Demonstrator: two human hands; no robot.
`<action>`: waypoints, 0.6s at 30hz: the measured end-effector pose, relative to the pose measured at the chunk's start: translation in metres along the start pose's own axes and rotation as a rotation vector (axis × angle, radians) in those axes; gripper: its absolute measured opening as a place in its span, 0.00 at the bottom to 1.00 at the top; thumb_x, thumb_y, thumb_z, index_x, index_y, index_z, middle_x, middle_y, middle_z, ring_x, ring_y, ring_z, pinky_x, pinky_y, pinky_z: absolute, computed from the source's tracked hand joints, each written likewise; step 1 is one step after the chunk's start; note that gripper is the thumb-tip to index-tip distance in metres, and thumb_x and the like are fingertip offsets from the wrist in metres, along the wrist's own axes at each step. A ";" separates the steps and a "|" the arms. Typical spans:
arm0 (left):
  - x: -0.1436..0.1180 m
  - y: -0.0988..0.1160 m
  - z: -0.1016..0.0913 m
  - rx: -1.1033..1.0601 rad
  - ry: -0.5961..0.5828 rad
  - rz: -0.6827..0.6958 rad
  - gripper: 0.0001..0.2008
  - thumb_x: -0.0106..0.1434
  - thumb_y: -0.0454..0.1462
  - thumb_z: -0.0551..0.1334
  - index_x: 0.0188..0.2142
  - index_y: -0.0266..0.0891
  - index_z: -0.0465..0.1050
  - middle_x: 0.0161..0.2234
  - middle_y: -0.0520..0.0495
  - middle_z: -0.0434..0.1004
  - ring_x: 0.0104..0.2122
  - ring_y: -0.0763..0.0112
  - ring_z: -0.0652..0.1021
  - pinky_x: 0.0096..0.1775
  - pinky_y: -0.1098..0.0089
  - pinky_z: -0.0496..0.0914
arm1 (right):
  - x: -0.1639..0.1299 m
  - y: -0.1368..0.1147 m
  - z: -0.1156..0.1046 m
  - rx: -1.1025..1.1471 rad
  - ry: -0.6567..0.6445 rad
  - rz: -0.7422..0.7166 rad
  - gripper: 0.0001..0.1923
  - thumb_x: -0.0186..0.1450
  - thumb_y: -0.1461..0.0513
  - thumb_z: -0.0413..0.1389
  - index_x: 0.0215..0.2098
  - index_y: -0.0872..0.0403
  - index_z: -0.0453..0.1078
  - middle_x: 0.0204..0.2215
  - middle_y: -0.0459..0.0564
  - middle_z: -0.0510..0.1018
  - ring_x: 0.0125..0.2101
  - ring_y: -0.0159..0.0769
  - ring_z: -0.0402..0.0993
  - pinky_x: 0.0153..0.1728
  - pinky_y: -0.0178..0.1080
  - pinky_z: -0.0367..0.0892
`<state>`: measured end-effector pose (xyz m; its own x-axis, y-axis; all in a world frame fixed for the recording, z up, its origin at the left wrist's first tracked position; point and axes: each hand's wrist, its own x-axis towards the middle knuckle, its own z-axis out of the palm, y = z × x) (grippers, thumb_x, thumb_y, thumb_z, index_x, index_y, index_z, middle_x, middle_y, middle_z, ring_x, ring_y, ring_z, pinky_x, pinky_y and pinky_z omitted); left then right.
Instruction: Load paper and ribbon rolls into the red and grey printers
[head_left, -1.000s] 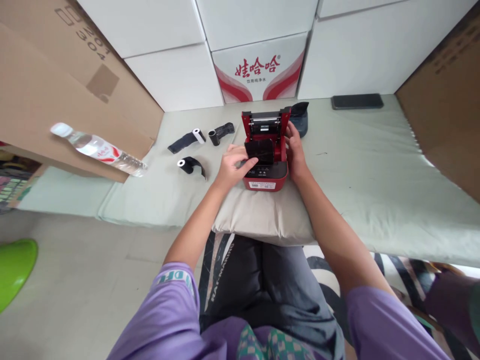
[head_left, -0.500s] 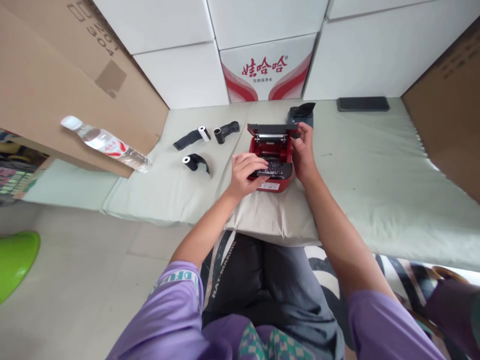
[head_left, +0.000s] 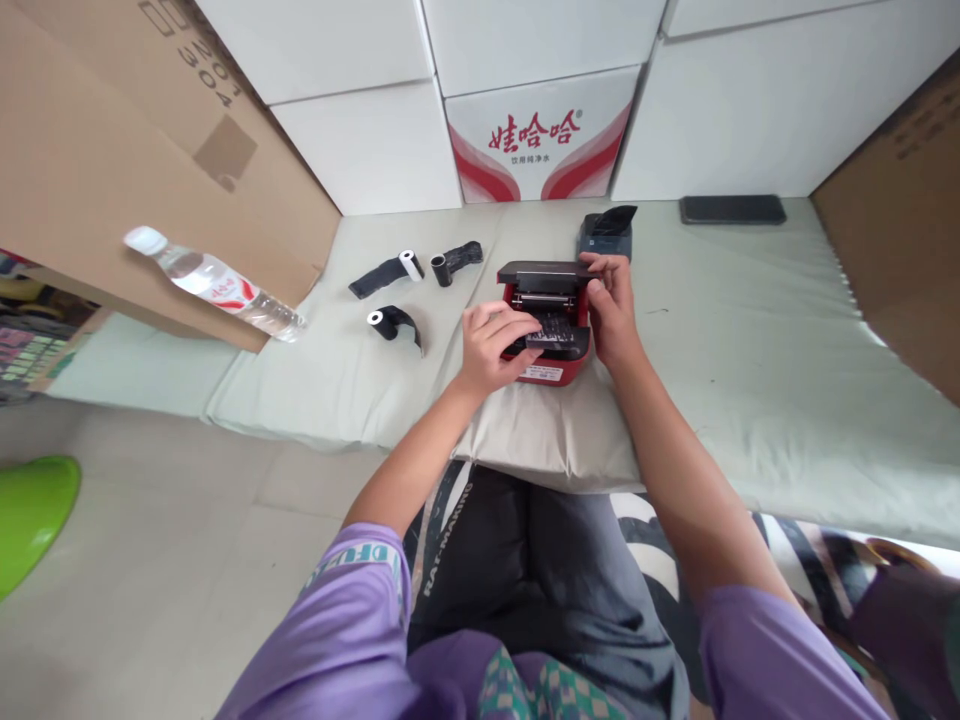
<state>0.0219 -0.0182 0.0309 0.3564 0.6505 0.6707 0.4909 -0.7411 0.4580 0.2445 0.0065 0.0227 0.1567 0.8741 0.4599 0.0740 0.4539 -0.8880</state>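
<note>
A small red and black thermal printer (head_left: 564, 374) sits in front of me, its black lid (head_left: 544, 271) partly raised. Inside, a metal bar shows below the lid. A strip of black paper with light print (head_left: 553, 329) lies over the printer's front edge. My left hand (head_left: 491, 345) pinches this strip between thumb and fingers at its left side. At the right corner of the lid, my right hand (head_left: 616, 310) grips it with thumb and fingers. The paper roll within the printer is mostly hidden.
To the left lie a white-cored paper roll (head_left: 411, 265), a black-cored roll (head_left: 441, 270) and another black paper roll (head_left: 382, 324). A water bottle (head_left: 217, 285) leans at far left. Behind are a dark grey device (head_left: 606, 238), a phone (head_left: 733, 209) and white boxes (head_left: 540, 140).
The printer lid has tilted down and forward with my right hand on it, narrowing the opening. My left hand stays on the paper strip.
</note>
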 end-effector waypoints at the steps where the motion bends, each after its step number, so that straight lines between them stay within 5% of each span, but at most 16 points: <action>1: 0.000 0.000 0.000 -0.004 -0.001 -0.011 0.29 0.71 0.63 0.55 0.43 0.49 0.86 0.45 0.44 0.89 0.53 0.50 0.78 0.60 0.48 0.60 | 0.000 0.001 -0.001 0.008 -0.005 -0.005 0.35 0.61 0.29 0.57 0.51 0.42 0.68 0.61 0.50 0.73 0.69 0.52 0.66 0.70 0.58 0.63; 10: -0.005 -0.006 -0.003 -0.032 0.041 -0.030 0.31 0.74 0.62 0.50 0.40 0.48 0.84 0.42 0.45 0.89 0.52 0.52 0.78 0.61 0.48 0.61 | -0.001 0.001 -0.004 0.053 0.009 -0.019 0.28 0.62 0.32 0.60 0.40 0.45 0.71 0.57 0.49 0.76 0.64 0.53 0.70 0.70 0.60 0.64; 14: -0.005 -0.004 -0.004 -0.112 0.149 0.020 0.37 0.74 0.65 0.42 0.43 0.48 0.83 0.46 0.44 0.87 0.51 0.55 0.79 0.62 0.49 0.63 | -0.001 -0.004 -0.004 0.016 0.011 -0.031 0.29 0.62 0.31 0.59 0.35 0.46 0.69 0.55 0.50 0.77 0.64 0.55 0.71 0.70 0.61 0.64; 18: 0.003 -0.010 0.003 -0.288 0.256 -0.260 0.30 0.75 0.62 0.47 0.54 0.48 0.77 0.60 0.42 0.80 0.64 0.58 0.75 0.67 0.54 0.64 | -0.001 0.003 -0.005 0.010 -0.019 -0.009 0.31 0.59 0.31 0.60 0.40 0.45 0.72 0.60 0.49 0.75 0.66 0.58 0.69 0.69 0.63 0.65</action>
<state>0.0209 -0.0081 0.0267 0.0249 0.7859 0.6179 0.2848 -0.5981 0.7492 0.2498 0.0056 0.0196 0.1370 0.8728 0.4684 0.0659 0.4638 -0.8835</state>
